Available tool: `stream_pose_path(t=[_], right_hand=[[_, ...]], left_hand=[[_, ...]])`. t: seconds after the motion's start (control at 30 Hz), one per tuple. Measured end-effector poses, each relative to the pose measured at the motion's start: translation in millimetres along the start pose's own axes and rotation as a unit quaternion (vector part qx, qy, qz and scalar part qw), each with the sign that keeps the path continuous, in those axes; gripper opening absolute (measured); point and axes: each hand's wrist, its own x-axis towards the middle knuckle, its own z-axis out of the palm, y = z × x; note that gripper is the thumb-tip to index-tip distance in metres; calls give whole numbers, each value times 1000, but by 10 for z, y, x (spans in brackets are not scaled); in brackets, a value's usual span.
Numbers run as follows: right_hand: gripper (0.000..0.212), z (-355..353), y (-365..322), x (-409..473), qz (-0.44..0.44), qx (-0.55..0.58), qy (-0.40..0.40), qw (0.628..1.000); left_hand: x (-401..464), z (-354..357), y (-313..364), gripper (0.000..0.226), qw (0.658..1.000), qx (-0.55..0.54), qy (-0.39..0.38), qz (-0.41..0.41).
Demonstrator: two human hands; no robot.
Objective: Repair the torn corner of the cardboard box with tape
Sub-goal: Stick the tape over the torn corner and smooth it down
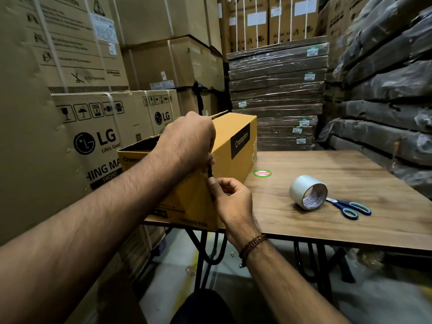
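A yellow cardboard box (233,146) with a black Crompton label lies on the left end of a wooden table (339,174), its near end open at the top. Its near right corner edge (210,183) is split, showing a dark gap. My left hand (191,141) grips the top of that corner from above. My right hand (233,199) pinches the same edge lower down, thumb pressed on the seam. A roll of clear tape (306,195) lies on its side on the table to the right, and blue-handled scissors (350,208) rest just beside it.
Tall stacks of LG cartons (93,136) stand close on the left. Wrapped flat packs (278,90) are piled behind the table and dark bundles (385,90) on the right. A small green and red sticker (262,173) sits on the tabletop. The table has black metal legs (203,253).
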Motion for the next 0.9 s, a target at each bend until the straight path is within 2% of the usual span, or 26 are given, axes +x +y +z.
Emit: stream_pose_path(t=[0.2,0.53,0.7,0.9], right_hand=[[15,-37,18,57,10,14,-14,1000],[25,-3,-93,86,74,9,-85,994],[21,35,-63,127,76,11,-85,993],[19,82,-24,168,76,-10,-70,995]], left_hand=[[44,-15,-6,29,1000,-5,-13,2],[86,41,-86,24,1000,14,-2,13],[114,81,-239,19,998,-7,7,62],[184,131,-338,19,997,-42,5,62]])
